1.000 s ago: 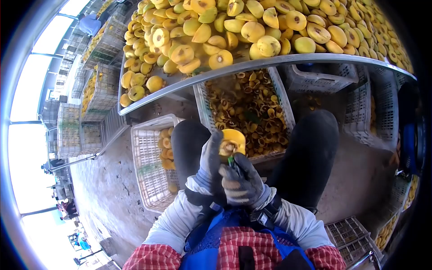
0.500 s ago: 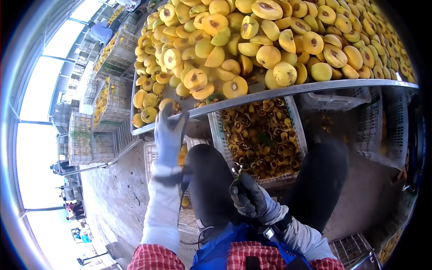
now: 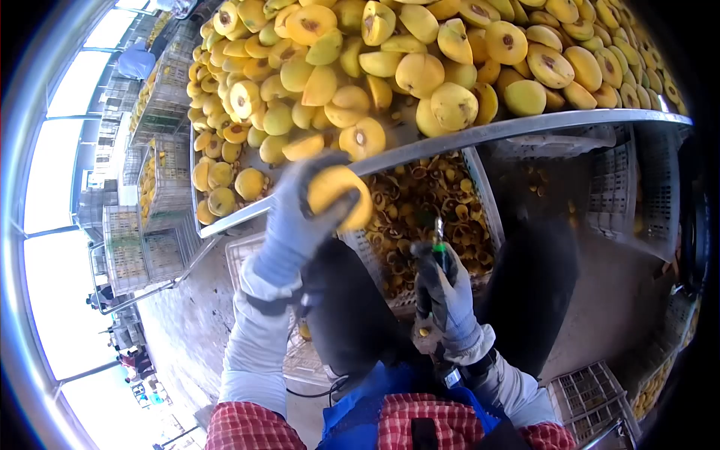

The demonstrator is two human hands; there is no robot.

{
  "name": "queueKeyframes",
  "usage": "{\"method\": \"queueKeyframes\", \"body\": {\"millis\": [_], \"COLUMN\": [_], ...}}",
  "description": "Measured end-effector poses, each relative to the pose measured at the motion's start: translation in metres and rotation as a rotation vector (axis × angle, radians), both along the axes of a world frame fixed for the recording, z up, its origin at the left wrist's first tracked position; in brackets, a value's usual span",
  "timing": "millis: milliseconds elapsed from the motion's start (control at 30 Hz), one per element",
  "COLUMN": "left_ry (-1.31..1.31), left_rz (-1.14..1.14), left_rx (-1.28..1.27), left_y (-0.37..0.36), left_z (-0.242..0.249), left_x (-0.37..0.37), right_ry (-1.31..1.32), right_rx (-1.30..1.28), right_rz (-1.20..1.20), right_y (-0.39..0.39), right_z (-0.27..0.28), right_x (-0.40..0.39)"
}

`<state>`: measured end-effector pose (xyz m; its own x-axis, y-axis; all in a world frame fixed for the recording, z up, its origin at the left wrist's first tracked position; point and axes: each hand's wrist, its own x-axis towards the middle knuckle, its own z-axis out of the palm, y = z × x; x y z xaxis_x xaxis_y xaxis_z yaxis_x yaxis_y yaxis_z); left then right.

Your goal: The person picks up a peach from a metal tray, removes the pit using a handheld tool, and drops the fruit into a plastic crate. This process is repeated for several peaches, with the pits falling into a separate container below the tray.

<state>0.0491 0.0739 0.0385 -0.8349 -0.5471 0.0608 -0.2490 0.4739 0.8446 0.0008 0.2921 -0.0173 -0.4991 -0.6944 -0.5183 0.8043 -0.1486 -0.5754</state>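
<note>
My left hand [image 3: 294, 219], in a grey-white glove, grips a yellow peach half [image 3: 346, 193] just in front of the metal table's edge [image 3: 450, 148]. My right hand [image 3: 450, 296], in a dark-palmed glove, is closed around a small pitting tool [image 3: 439, 238] with a green collar and a metal tip pointing up. The tip is slightly blurred. Across the table lies a big heap of halved peaches [image 3: 420, 75], some showing brown pit hollows. Between my knees, below the table, a white crate [image 3: 487, 199] holds brown pits and scraps.
Beneath the table edge on the right are grey crates [image 3: 611, 184]. Another crate [image 3: 589, 397] sits on the floor at lower right. To the left, stacked crates of peaches [image 3: 124, 240] stand along the aisle. A person in blue [image 3: 136, 60] is farther off.
My left hand has come back from the table toward me, now with a peach half in it. My right hand has risen with the tool, its tip upward. The view has shifted slightly.
</note>
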Motion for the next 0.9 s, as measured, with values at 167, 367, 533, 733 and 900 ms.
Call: {"method": "queueKeyframes", "body": {"millis": [167,367,533,733,900], "left_ry": [0.071,0.243,0.232,0.343,0.341], "left_rz": [0.166,0.500,0.600,0.593,0.479], "left_rx": [0.698,0.685,0.474,0.495,0.391], "left_y": [0.084,0.135,0.146,0.158,0.165], "left_z": [-0.018,-0.045,-0.057,-0.054,-0.049], "left_x": [0.026,0.049,0.064,0.068,0.072], "right_ry": [-0.152,0.305,1.061,1.099,1.104], "right_rx": [-0.094,-0.080,0.168,0.169,-0.034], "right_rz": [0.114,0.085,0.272,0.196,0.172], "right_y": [-0.003,0.000,0.022,0.031,0.041], "right_z": [-0.005,-0.013,0.004,0.009,-0.008], "right_x": [0.010,0.029,0.031,0.049,0.060]}}
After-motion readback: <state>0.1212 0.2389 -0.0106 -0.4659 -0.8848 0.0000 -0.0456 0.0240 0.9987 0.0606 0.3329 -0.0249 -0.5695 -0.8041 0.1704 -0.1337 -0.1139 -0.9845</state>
